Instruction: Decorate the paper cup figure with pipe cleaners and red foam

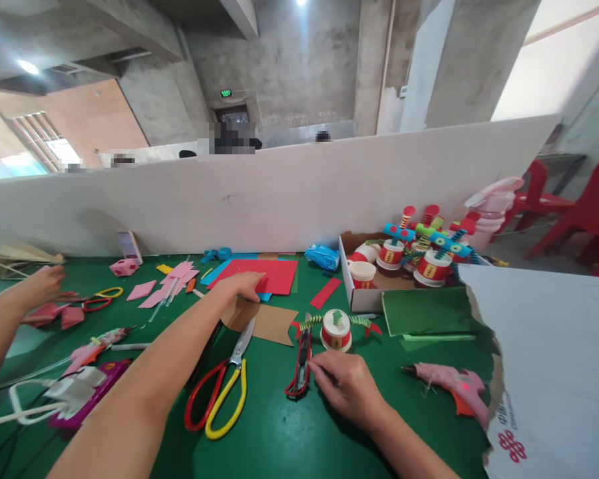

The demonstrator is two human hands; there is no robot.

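My left hand (240, 286) reaches far forward and lies flat, fingers stretched out, on a brown card (269, 322) at the edge of a red paper sheet (274, 274). My right hand (348, 384) rests on the green table with its fingers curled together; the fingertips are beside a red utility knife (302, 362), and I see nothing in them. Just beyond that hand stands a red-and-white paper cup craft (336, 330) with folded green arms. Scissors with red and yellow handles (222, 389) lie between my arms.
A cardboard box (359, 299) of several finished cup crafts sits at the back right, with green paper (426, 311) beside it. A pink glue gun (452, 386) lies right, another glue gun (97, 346) left. Another person's hand (34, 287) works at far left. A white partition (279, 193) closes the back.
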